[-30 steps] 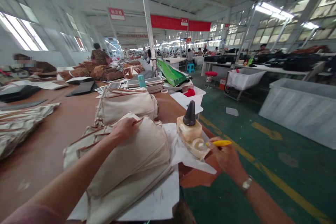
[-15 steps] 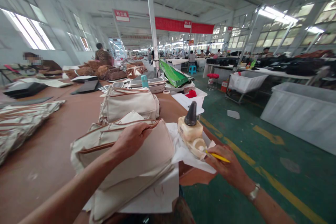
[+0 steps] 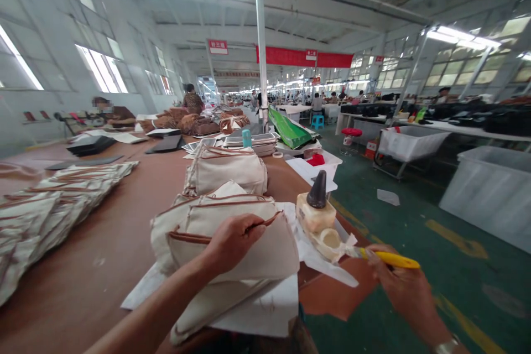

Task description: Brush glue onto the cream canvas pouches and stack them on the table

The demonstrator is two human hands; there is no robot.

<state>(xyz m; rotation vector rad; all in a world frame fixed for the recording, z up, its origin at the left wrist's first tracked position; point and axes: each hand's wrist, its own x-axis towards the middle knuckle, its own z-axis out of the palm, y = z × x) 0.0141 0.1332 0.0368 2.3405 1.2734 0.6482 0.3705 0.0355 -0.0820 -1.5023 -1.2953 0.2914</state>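
Note:
My left hand [image 3: 236, 242] is closed, pinching the brown-trimmed top edge of a cream fabric bag piece [image 3: 265, 251]. This piece lies on top of a slanted pile, with more cream pieces under it and behind it. In my right hand [image 3: 400, 279] is a brush [image 3: 396, 259] with a yellow handle, gripped between thumb and fingers. Its pale bristle end points left, just at the right side of a small glue-crusted cup [image 3: 331, 238]. Behind the cup stands a squarish, yellowed bottle [image 3: 315, 218] with a black cone top [image 3: 317, 191].
White paper [image 3: 265, 310] lies beneath the pile on the brown tabletop [image 3: 124, 243]. More cream pieces [image 3: 70, 193] are fanned out at left. A teal bottle [image 3: 247, 138] stands behind the pile. White bins [image 3: 489, 188] stand on the green floor at right. People work farther back.
My right hand has drawn the brush back to the right, away from the cup. My left hand keeps its hold on the fabric edge. The whole view has turned somewhat left.

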